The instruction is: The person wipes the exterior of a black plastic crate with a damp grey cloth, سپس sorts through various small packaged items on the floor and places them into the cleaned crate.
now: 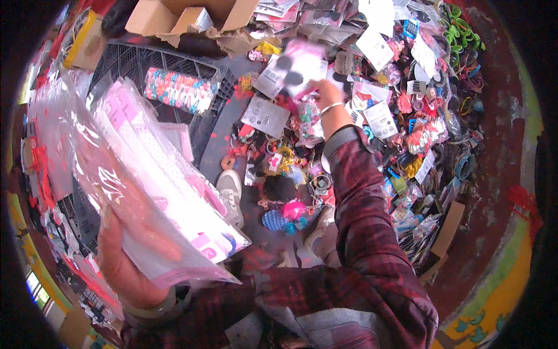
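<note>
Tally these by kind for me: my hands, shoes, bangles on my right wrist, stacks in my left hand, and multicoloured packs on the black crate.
Hands: 2, left hand and right hand
Shoes: 2, left shoe and right shoe
Bangle: 1
Stack of pink-and-white packs: 1
Multicoloured pack: 1
Total: 7

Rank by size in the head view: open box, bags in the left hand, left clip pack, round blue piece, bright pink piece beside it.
1. Bags, nearer the camera
2. Open box
3. Clip pack
4. Blue piece, pink piece: too alike to rank
</note>
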Available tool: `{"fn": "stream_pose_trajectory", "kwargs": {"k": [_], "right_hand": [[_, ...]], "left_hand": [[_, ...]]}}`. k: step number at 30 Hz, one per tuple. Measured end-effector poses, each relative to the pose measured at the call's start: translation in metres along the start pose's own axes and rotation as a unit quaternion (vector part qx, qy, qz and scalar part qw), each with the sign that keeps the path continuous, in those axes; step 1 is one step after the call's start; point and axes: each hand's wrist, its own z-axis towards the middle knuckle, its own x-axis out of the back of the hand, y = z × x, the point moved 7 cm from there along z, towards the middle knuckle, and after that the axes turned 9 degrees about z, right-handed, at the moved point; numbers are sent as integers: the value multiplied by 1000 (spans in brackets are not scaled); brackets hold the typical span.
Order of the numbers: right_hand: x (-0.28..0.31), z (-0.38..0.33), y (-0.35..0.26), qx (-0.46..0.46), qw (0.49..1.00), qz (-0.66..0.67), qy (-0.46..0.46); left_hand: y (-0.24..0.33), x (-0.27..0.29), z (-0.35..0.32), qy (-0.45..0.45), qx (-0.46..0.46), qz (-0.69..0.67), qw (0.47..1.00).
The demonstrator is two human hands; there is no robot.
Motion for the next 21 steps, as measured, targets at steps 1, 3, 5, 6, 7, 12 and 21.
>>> {"fn": "stream_pose_trajectory", "kwargs": {"k": [1,3,5,6,7,12,21], "right_hand": [[9,-15,-39,53,997,-57,23],[80,31,-9,133,988,-60,45],[50,28,4,-156,838,521,47],[55,24,12,-187,816,542,72],[50,26,22,-188,850,490,54],[11,20,38,-201,876,405,167],[30,-20,-52,21,968,247,-39]], "left_hand": [[3,4,-8,2,-5,33,999],[-7,6,-12,-12,109,-126,986],[-20,3,-18,29,270,-300,914],[-23,-9,-16,37,342,-406,847],[-20,-15,-16,49,377,-511,771],[-12,-1,-8,20,241,-154,958],[8,-2,-17,-28,137,-240,961]]}}
